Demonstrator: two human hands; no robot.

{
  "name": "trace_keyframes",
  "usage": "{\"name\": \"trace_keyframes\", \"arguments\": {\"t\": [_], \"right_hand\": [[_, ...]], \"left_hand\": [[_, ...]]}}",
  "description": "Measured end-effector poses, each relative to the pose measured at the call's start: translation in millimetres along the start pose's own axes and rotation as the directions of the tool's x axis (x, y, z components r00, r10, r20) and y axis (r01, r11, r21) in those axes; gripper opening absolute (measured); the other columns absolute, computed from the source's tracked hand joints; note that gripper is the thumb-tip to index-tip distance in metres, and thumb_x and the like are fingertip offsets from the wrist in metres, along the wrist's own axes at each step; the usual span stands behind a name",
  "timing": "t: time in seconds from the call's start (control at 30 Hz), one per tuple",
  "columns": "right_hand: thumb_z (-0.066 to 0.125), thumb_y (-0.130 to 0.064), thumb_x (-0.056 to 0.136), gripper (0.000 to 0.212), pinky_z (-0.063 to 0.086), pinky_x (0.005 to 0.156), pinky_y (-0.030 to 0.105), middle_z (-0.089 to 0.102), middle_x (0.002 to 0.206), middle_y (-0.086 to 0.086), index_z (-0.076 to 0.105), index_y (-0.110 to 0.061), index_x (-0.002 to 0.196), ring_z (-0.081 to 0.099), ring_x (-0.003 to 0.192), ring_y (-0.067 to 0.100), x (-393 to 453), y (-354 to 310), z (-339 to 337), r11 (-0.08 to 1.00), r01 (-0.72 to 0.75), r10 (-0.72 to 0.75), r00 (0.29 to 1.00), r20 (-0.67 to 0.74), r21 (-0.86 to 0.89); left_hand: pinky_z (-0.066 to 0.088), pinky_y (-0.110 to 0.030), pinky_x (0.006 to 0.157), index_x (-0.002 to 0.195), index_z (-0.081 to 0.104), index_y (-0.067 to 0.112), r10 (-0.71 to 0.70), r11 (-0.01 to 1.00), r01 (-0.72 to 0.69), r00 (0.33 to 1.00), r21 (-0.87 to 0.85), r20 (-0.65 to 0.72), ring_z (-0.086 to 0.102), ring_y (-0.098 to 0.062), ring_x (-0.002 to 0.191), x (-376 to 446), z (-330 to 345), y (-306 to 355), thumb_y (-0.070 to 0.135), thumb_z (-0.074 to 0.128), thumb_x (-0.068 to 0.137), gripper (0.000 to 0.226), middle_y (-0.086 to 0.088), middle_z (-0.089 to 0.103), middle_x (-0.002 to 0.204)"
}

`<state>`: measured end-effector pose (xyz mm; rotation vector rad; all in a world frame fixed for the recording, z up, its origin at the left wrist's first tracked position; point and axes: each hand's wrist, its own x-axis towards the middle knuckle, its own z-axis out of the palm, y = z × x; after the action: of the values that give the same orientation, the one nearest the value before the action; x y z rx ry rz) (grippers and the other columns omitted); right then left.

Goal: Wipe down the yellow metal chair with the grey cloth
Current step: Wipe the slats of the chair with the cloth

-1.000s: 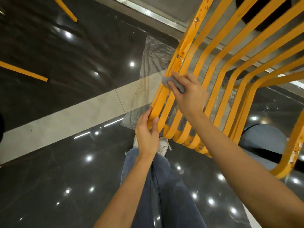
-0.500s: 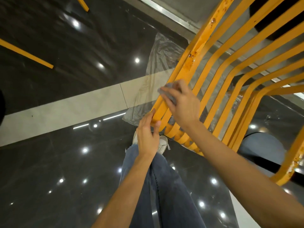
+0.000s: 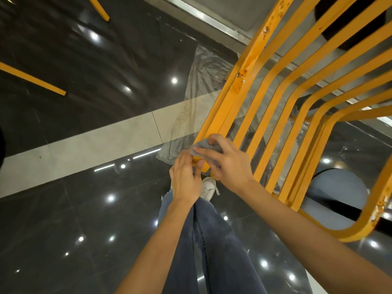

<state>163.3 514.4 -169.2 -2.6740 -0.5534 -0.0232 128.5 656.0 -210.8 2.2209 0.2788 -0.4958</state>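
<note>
The yellow metal chair (image 3: 275, 98) fills the upper right, its curved slats running down towards me, with rust patches on the leftmost bar. My right hand (image 3: 229, 164) presses a small grey cloth (image 3: 201, 146) against the near end of that leftmost bar. My left hand (image 3: 185, 179) grips the same bar end from below, its fingers touching the cloth. Part of the cloth is hidden under my right fingers.
Glossy dark floor tiles with a pale stripe (image 3: 84, 145) lie below. A clear plastic sheet (image 3: 203, 81) is spread under the chair. Other yellow chair legs (image 3: 31, 78) show at the upper left. My jeans and white shoe (image 3: 207, 187) stand beneath the hands.
My right hand has slid the cloth down the leftmost bar towards me, reaching its near end beside my left hand. The left hand kept its grip on the bar end.
</note>
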Motion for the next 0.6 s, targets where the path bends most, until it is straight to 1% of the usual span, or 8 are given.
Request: {"name": "trace_keyframes", "arguments": {"t": [0.1,0.2,0.23,0.3,0.4,0.47,0.53,0.6], "right_hand": [[0.066,-0.023,0.095,0.027,0.032,0.042,0.022,0.056,0.114,-0.001,0.070,-0.032,0.120,0.063,0.084,0.019,23.9,20.8,-7.8,0.986,-0.169,0.169,0.980,-0.107,0.011],[0.064,-0.032,0.097,0.022,0.030,0.049,0.020,0.060,0.109,0.002,0.072,-0.029,0.118,0.062,0.079,0.015,65.5,41.6,-14.7,0.906,-0.419,0.419,0.875,-0.241,0.053],[0.063,-0.033,0.098,0.022,0.031,0.050,0.020,0.060,0.108,0.003,0.073,-0.029,0.117,0.061,0.079,0.014,70.7,42.3,-13.4,0.894,-0.442,0.446,0.859,-0.251,0.073],[0.064,-0.032,0.097,0.024,0.037,0.048,0.022,0.058,0.107,0.003,0.072,-0.028,0.119,0.058,0.074,0.012,61.8,38.0,-9.3,0.911,-0.395,0.412,0.887,-0.209,0.120],[0.061,-0.034,0.097,0.027,0.049,0.047,0.033,0.058,0.104,0.002,0.069,-0.030,0.123,0.059,0.069,0.017,39.4,43.2,-10.2,0.909,-0.367,0.401,0.901,-0.167,0.198],[0.060,-0.034,0.098,0.027,0.042,0.048,0.029,0.059,0.101,0.002,0.070,-0.029,0.122,0.053,0.067,0.012,54.6,60.4,-13.9,0.857,-0.445,0.501,0.838,-0.214,0.261],[0.061,-0.033,0.098,0.026,0.029,0.050,0.015,0.059,0.100,0.002,0.071,-0.028,0.121,0.043,0.068,0.002,82.3,72.5,-15.8,0.825,-0.515,0.565,0.774,-0.285,0.234],[0.062,-0.031,0.097,0.025,0.028,0.051,0.014,0.060,0.100,0.001,0.072,-0.027,0.120,0.042,0.070,0.000,93.3,68.3,-12.7,0.825,-0.521,0.565,0.769,-0.300,0.220]], "left_hand": [[0.037,-0.050,0.108,0.145,0.041,0.020,0.084,0.996,-0.084,0.996,0.016,-0.004,0.044,-0.021,0.135,3.3,-4.4,12.9,0.049,0.027,0.102,0.053,0.000,0.051,0.143],[0.027,-0.049,0.115,0.152,0.028,0.021,0.156,0.986,-0.155,0.988,0.063,-0.016,0.037,-0.021,0.141,13.1,-9.0,43.7,0.048,0.022,0.103,0.056,-0.003,0.048,0.146],[0.024,-0.049,0.117,0.152,0.027,0.021,0.171,0.981,-0.169,0.985,0.091,-0.019,0.035,-0.022,0.142,17.8,-9.4,54.2,0.045,0.023,0.104,0.054,-0.004,0.047,0.147],[0.021,-0.049,0.118,0.152,0.026,0.019,0.181,0.972,-0.176,0.983,0.153,-0.022,0.027,-0.020,0.147,28.4,-9.3,73.0,0.036,0.026,0.106,0.049,-0.002,0.041,0.153],[0.023,-0.049,0.118,0.152,0.025,0.014,0.181,0.964,-0.178,0.983,0.198,0.002,0.024,-0.020,0.148,41.5,-6.0,89.1,0.028,0.029,0.106,0.049,-0.003,0.036,0.156],[0.026,-0.049,0.117,0.154,0.020,0.011,0.196,0.966,-0.195,0.981,0.173,0.012,0.027,-0.022,0.147,45.7,-2.1,92.8,0.026,0.031,0.106,0.052,-0.006,0.036,0.156],[0.027,-0.051,0.116,0.155,0.018,0.010,0.197,0.970,-0.196,0.980,0.142,0.006,0.027,-0.023,0.147,48.0,0.7,93.0,0.025,0.029,0.105,0.053,-0.006,0.033,0.157],[0.026,-0.054,0.116,0.156,0.016,0.012,0.194,0.972,-0.193,0.981,0.134,0.008,0.023,-0.021,0.149,48.2,0.3,92.6,0.032,0.021,0.103,0.056,-0.002,0.028,0.159]]}}
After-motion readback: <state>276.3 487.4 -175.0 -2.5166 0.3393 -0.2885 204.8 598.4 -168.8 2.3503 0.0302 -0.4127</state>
